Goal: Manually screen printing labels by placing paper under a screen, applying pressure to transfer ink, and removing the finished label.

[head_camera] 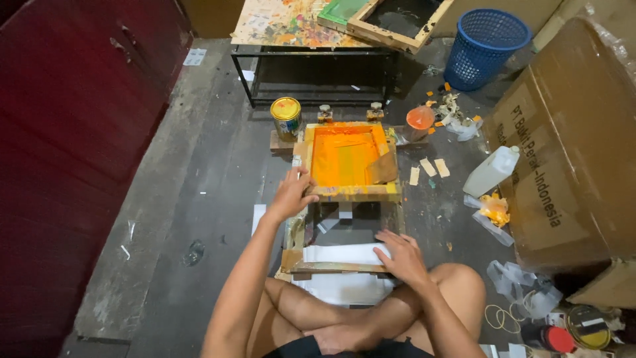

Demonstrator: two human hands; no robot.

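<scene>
A big cardboard box [570, 152] fills the space to the right of the wooden screen-printing frame [349, 162], which stands raised on the dark plank floor [192, 199] with its mesh flooded in orange ink. Behind the frame a paint-splattered table [298, 26] stands on black metal legs, and a blue plastic basket [485, 46] sits beyond the frame's far right corner. A white plastic jug [491, 171] lies between the frame and the box. A stack of white sheets [344, 253] rests on the board just below the frame's lifted near edge. A yellow paint tin [286, 117] stands at the frame's far left corner. The left hand [291, 194] grasps the frame's near left corner, fingers curled over the wood. The right hand [399, 255] lies flat and released on the right end of the white sheets.
</scene>
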